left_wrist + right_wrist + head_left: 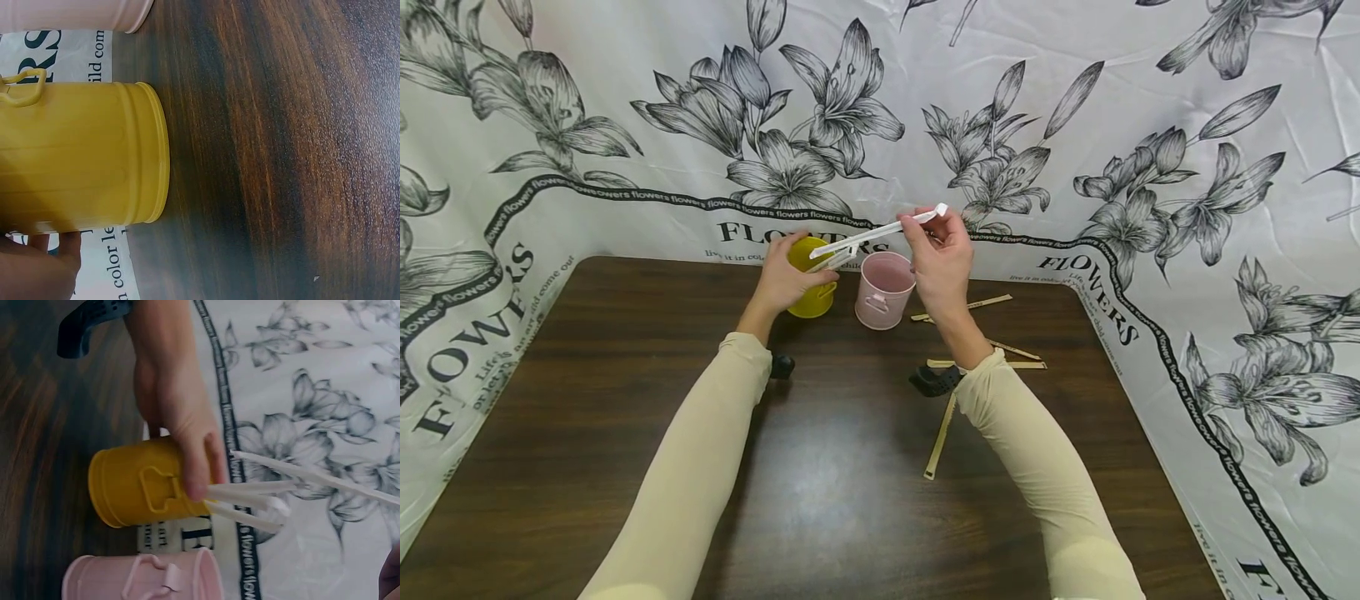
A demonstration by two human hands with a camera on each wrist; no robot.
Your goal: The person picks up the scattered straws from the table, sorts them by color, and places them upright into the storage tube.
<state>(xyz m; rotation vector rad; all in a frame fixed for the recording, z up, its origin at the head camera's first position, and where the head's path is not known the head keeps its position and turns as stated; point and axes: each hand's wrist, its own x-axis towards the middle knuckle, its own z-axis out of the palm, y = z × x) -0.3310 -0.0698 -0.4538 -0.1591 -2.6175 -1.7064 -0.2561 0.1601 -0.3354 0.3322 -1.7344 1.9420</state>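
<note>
My left hand (784, 282) grips the yellow metal bucket (812, 305) near its rim, its thumb across the side facing me. Several white sticks (250, 499), which look like paper-wrapped straws, poke out of that bucket's mouth. Between thumb and fingers, my right hand (943, 265) pinches one long white wrapped straw (880, 232). The straw slants down to the left, and its far end reaches over the yellow bucket. Beside it stands a pink bucket (880, 313) of the same kind, upright, just left of my right hand. The left wrist view shows the yellow bucket's side (81, 156) up close.
Several thin yellowish strips with dark end marks, one of them a strip (942, 437) toward me, lie scattered around my right forearm. The brown wooden table (625, 400) meets a white flower-printed cloth (880, 100) behind the buckets. Each wrist wears a black strap mount (934, 381).
</note>
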